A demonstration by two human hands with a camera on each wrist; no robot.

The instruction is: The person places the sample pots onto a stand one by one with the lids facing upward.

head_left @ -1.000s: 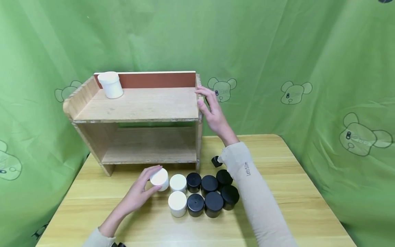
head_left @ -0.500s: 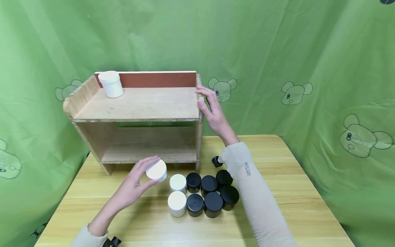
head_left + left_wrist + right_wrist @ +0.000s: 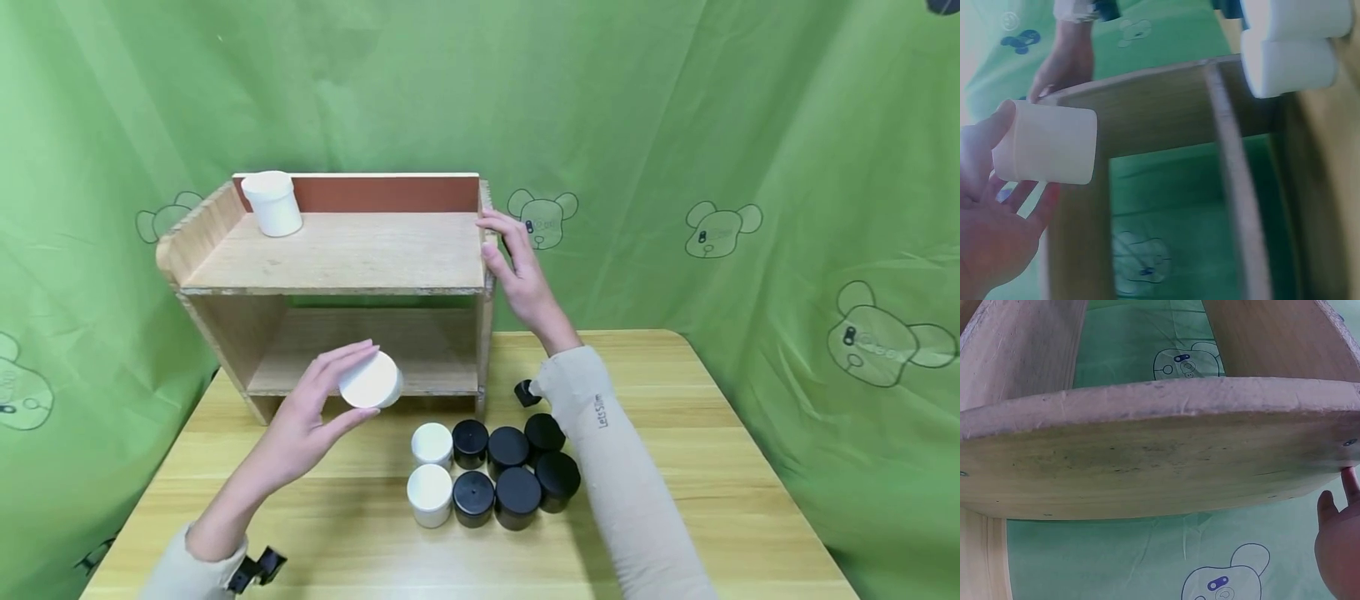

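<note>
My left hand (image 3: 303, 425) grips a white lidded jar (image 3: 372, 381) between thumb and fingers, lifted off the table in front of the lower shelf. In the left wrist view the same jar (image 3: 1054, 144) lies tilted across the fingers. My right hand (image 3: 521, 271) rests its fingers against the right side panel of a two-tier wooden shelf (image 3: 360, 254). The right wrist view shows fingertips touching that side panel (image 3: 1160, 462). Another white jar (image 3: 273, 205) stands upright at the left of the top shelf.
On the table (image 3: 675, 467), two white jars (image 3: 430, 492) stand beside several black jars (image 3: 517, 496), grouped in front of the shelf. A green cloth (image 3: 622, 125) with bear drawings hangs behind and at the sides. Small black devices (image 3: 257, 570) sit on both wrists.
My left hand has lifted the white jar from the row and carried it up and to the left, tilting it. The right hand has stayed on the shelf's side.
</note>
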